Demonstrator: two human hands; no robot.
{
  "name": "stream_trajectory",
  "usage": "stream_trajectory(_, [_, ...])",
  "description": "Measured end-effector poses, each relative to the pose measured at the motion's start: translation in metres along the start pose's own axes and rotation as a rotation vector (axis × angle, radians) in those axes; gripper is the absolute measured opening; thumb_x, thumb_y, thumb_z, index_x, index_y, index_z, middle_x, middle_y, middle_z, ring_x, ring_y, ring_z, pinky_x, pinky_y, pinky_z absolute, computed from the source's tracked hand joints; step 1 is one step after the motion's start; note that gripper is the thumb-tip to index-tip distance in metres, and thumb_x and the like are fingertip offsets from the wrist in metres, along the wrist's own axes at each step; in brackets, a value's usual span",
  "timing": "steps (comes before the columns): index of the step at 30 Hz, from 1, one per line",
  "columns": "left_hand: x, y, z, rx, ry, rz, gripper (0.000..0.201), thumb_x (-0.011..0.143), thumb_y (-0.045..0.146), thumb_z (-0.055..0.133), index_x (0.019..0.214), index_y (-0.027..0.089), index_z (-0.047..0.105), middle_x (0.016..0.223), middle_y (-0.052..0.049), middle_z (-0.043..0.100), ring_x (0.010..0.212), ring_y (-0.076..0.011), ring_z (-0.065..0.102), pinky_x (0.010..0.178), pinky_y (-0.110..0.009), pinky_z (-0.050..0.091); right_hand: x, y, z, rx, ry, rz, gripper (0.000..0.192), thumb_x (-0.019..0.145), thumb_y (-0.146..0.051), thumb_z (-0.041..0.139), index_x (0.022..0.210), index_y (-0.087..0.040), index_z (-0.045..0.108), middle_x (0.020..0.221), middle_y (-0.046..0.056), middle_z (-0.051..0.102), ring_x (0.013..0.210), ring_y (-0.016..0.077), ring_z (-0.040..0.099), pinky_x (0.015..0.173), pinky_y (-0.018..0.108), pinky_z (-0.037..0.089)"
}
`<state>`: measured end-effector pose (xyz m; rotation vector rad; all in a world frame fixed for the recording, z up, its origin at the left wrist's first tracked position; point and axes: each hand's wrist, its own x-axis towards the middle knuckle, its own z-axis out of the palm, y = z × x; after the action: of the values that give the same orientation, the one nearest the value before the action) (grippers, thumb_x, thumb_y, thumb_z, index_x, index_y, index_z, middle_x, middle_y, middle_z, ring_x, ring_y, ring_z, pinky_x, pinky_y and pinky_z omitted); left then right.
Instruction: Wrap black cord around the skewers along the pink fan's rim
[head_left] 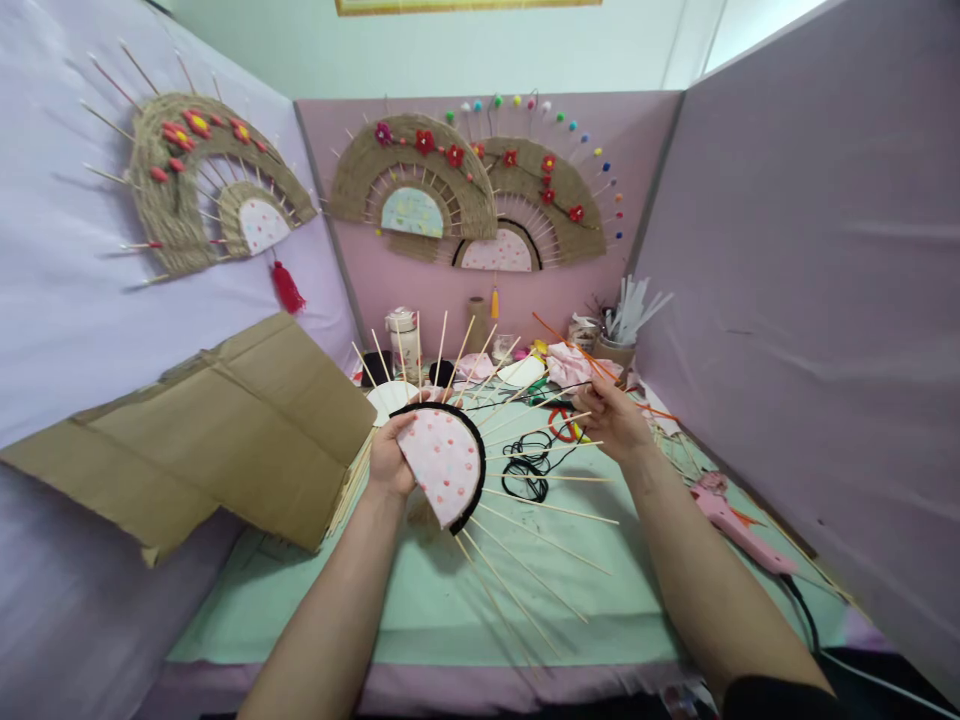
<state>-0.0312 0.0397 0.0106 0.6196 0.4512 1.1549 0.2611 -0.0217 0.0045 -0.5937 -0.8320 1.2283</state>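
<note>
So my left hand (pixel 390 458) grips the fan (pixel 444 462), a pink half circle with a black edge and thin sticks poking out all around. I hold it up above the green mat (pixel 420 600). My right hand (pixel 611 415) is pinched shut on black yarn (pixel 529 465) that runs back to the fan. Cardboard (pixel 217 430) leans on my left. A pink glue gun (pixel 731 520) lies on my right.
</note>
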Motion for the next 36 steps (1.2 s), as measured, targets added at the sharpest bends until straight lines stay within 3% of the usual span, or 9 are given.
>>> stream_trajectory(11, [-0.001,0.001,0.002,0.004,0.014,0.019,0.041,0.07,0.011,0.047,0.109,0.012,0.058,0.08,-0.009,0.07,0.073,-0.0201,0.066,0.07,-0.033,0.052,-0.005,-0.004,0.004,-0.004,-0.091,-0.054,0.03,0.08,-0.026,0.056,0.056,-0.018,0.039,0.051,-0.005,0.028,0.042,0.006,0.023,0.034,0.017,0.024])
stream_trajectory(14, [-0.002,0.001,0.004,-0.032,-0.004,0.058,0.04,0.069,0.011,0.046,0.107,0.011,0.059,0.083,-0.009,0.07,0.076,-0.0212,0.066,0.075,-0.036,0.051,-0.004,0.0,0.006,0.036,-0.079,-0.04,0.02,0.075,-0.018,0.056,0.059,-0.018,0.044,0.057,-0.004,0.039,0.043,0.0056,0.025,0.036,0.018,0.025])
stream_trajectory(17, [-0.002,0.002,0.005,-0.07,-0.012,0.085,0.041,0.068,0.01,0.046,0.106,0.011,0.06,0.084,-0.01,0.07,0.078,-0.022,0.066,0.079,-0.038,0.049,-0.005,0.005,0.011,0.094,-0.019,-0.029,0.012,0.069,-0.016,0.056,0.061,-0.019,0.046,0.075,-0.001,0.053,0.047,0.0061,0.031,0.038,0.019,0.028])
stream_trajectory(19, [-0.002,0.002,0.005,-0.072,-0.001,0.09,0.041,0.068,0.011,0.047,0.107,0.011,0.06,0.085,-0.01,0.07,0.078,-0.0226,0.066,0.08,-0.038,0.049,-0.007,0.009,0.015,0.148,-0.017,-0.025,0.009,0.068,-0.018,0.055,0.064,-0.02,0.047,0.082,-0.001,0.055,0.05,0.0068,0.034,0.04,0.02,0.03])
stream_trajectory(26, [-0.004,0.002,0.005,-0.058,0.105,0.084,0.037,0.068,0.013,0.049,0.102,0.01,0.062,0.077,-0.009,0.07,0.072,-0.0226,0.066,0.074,-0.036,0.051,-0.01,0.019,0.027,0.327,-0.119,0.079,0.022,0.073,-0.021,0.054,0.059,-0.019,0.037,0.055,-0.005,0.036,0.047,0.0081,0.031,0.047,0.022,0.033])
stream_trajectory(36, [-0.004,0.003,0.005,-0.067,0.075,0.092,0.032,0.068,0.013,0.049,0.097,0.009,0.063,0.076,-0.01,0.07,0.08,-0.0241,0.066,0.081,-0.038,0.048,-0.01,0.034,0.036,0.195,-0.181,0.219,0.028,0.08,-0.021,0.05,0.059,-0.019,0.032,0.05,-0.005,0.024,0.045,0.0092,0.024,0.045,0.021,0.028])
